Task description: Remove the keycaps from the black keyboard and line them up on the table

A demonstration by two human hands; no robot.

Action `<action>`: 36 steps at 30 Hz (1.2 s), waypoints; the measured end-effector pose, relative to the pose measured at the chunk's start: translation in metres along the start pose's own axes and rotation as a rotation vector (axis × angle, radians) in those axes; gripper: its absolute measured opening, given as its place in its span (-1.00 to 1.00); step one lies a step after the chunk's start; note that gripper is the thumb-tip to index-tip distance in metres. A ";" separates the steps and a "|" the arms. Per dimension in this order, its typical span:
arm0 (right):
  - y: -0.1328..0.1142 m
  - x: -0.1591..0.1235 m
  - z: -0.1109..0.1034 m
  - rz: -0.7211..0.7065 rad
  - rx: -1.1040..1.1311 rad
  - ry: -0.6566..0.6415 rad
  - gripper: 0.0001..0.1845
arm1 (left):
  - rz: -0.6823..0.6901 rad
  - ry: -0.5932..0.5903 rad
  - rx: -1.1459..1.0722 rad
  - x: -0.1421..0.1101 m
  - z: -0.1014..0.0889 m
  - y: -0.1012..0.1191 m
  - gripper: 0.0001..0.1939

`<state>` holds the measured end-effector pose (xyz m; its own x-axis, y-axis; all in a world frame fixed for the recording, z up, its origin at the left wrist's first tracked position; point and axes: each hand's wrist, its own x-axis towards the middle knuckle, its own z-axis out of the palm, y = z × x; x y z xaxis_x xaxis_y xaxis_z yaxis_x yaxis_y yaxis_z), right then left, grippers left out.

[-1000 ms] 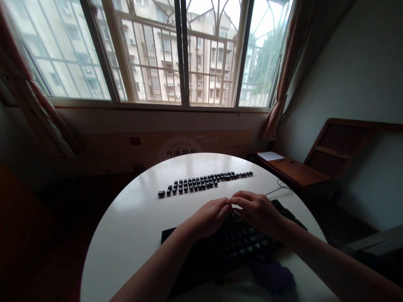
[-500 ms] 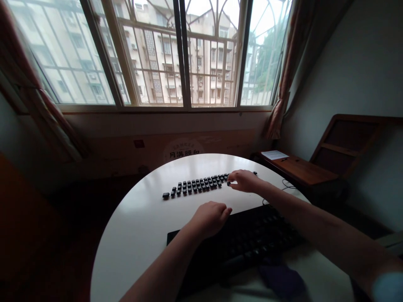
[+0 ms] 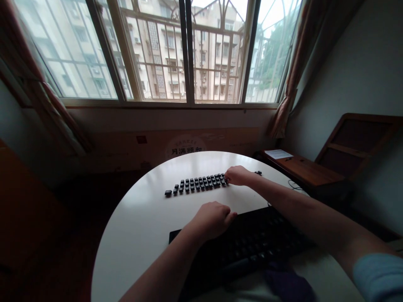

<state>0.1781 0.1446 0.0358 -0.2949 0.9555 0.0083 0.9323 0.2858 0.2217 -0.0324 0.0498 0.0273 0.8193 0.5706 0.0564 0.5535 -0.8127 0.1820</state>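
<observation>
A black keyboard [image 3: 252,245] lies on the round white table [image 3: 141,226] in front of me. Beyond it, several loose black keycaps [image 3: 195,184] sit in rows across the table's middle. My right hand [image 3: 237,175] reaches out to the right end of those rows, its fingers curled down onto the keycaps there; what they pinch is hidden. My left hand [image 3: 210,220] rests loosely closed on the keyboard's far left edge.
A dark purple cloth [image 3: 288,285] lies at the near table edge. A thin cable [image 3: 294,186] runs off to the right. A wooden side table [image 3: 302,170] with a sheet of paper [image 3: 278,154] stands at right. Behind is a barred window [image 3: 189,50] with curtains.
My right hand left the keyboard, reached forward to the keycap rows and then slid a little left along them. My left hand stayed on the keyboard.
</observation>
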 end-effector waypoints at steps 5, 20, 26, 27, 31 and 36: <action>0.000 -0.016 -0.017 0.011 0.057 0.069 -0.78 | 0.010 0.007 0.009 0.000 0.000 0.000 -0.46; -0.032 -0.198 0.021 0.427 1.737 0.146 -0.58 | 0.147 -0.056 0.030 0.006 0.005 -0.002 -0.75; -0.024 -0.190 0.029 0.472 1.536 0.211 -0.61 | 0.123 -0.061 0.030 0.007 0.003 -0.002 -0.76; -0.023 -0.188 0.030 0.468 1.487 0.199 -0.62 | 0.124 -0.060 0.030 0.007 0.003 -0.002 -0.76; -0.022 -0.179 0.031 0.470 1.335 0.112 -0.65 | 0.122 -0.063 0.029 0.008 0.004 -0.002 -0.76; -0.032 -0.183 0.023 0.342 1.086 0.136 -0.64 | 0.102 -0.078 0.026 0.007 0.003 -0.002 -0.77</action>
<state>0.2076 -0.0377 0.0046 0.0505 0.9984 0.0256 0.6372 -0.0125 -0.7706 -0.0271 0.0556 0.0246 0.8799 0.4751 -0.0039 0.4699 -0.8692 0.1538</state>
